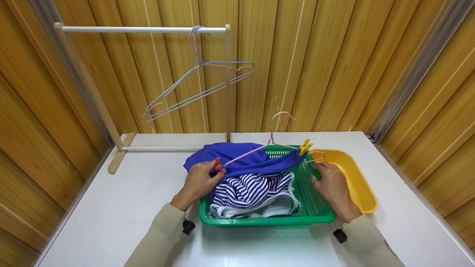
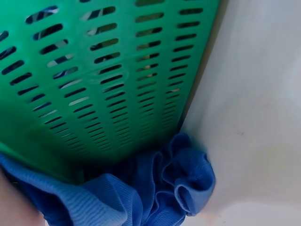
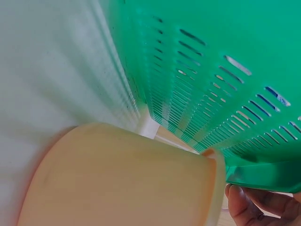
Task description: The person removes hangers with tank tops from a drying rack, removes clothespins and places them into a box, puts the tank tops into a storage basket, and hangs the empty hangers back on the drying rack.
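My left hand (image 1: 200, 179) pinches a red clothespin (image 1: 218, 164) at the left end of a pink wire hanger (image 1: 246, 154). A blue garment (image 1: 230, 155) hangs along that hanger, and a yellow clothespin (image 1: 305, 147) sits on its right end. Part of the garment droops outside a green basket (image 1: 267, 221), down to the table in the left wrist view. Striped blue-and-white cloth (image 1: 246, 193) lies in the basket. My right hand (image 1: 332, 185) is at the basket's right rim, fingers loosely bent and pinching nothing; whether they touch the rim I cannot tell.
A yellow tub (image 1: 358, 181) stands right of the basket, partly behind my right forearm. At the back left is a wooden rack with a white rail (image 1: 144, 29); wire hangers (image 1: 185, 97) hang from it. Wood-patterned walls (image 1: 334, 66) enclose the white table (image 1: 122, 200).
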Action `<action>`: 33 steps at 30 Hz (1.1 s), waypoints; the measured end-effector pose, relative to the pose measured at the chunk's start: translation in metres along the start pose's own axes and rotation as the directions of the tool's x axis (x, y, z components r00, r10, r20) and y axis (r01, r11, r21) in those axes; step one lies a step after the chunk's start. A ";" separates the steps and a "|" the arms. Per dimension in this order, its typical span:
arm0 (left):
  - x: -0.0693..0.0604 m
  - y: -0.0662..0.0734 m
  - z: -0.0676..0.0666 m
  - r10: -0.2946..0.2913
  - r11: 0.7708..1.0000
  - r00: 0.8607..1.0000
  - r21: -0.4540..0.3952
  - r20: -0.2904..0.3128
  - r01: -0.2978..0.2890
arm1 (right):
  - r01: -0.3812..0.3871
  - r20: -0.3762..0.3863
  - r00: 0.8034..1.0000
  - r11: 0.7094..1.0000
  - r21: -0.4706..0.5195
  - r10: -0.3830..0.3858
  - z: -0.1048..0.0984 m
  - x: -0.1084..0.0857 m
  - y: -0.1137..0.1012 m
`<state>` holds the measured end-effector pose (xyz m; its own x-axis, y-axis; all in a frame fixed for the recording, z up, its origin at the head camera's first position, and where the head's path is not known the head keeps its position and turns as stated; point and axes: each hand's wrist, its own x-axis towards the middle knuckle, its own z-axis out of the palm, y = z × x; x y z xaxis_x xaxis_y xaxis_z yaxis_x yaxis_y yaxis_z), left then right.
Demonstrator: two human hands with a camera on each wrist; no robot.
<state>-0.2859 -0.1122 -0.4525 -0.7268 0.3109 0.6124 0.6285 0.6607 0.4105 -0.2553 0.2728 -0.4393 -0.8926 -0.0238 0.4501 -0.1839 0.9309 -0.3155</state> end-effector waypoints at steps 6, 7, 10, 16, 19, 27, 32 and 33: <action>0.000 0.000 0.000 -0.045 0.999 0.998 0.006 0.051 0.045 | 0.013 -0.012 1.000 1.000 -0.007 -0.013 0.000 0.001 0.001; 0.000 -0.001 0.001 -0.053 0.999 0.997 0.008 0.061 0.053 | 0.014 -0.012 1.000 1.000 -0.008 -0.014 0.000 0.001 0.001; 0.000 0.000 0.000 -0.069 0.998 0.995 0.007 0.076 0.069 | 0.018 -0.017 1.000 1.000 -0.008 -0.018 0.000 0.001 0.001; 0.001 -0.002 0.001 -0.064 0.998 0.996 -0.009 0.064 0.064 | 0.010 -0.005 1.000 1.000 -0.010 -0.010 0.000 0.001 0.001; 0.001 -0.002 0.002 -0.078 0.997 0.994 -0.004 0.077 0.079 | 0.002 0.016 1.000 1.000 -0.008 -0.001 0.000 0.001 0.001; 0.002 -0.001 0.002 -0.128 0.991 0.987 -0.028 0.097 0.131 | -0.014 0.058 0.998 1.000 -0.021 0.015 -0.003 0.002 0.001; 0.002 -0.001 0.003 -0.108 0.994 0.991 -0.024 0.076 0.110 | -0.006 0.101 0.995 1.000 -0.018 0.008 -0.010 0.003 0.002; 0.002 -0.001 0.003 -0.107 0.994 0.991 -0.023 0.074 0.109 | -0.006 0.112 0.994 1.000 -0.015 0.008 -0.013 0.004 0.002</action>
<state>-0.2892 -0.1104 -0.4538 -0.8086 0.2877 0.5133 0.5513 0.6752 0.4901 -0.2537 0.2791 -0.4273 -0.9345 -0.0569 0.3515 -0.1720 0.9365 -0.3057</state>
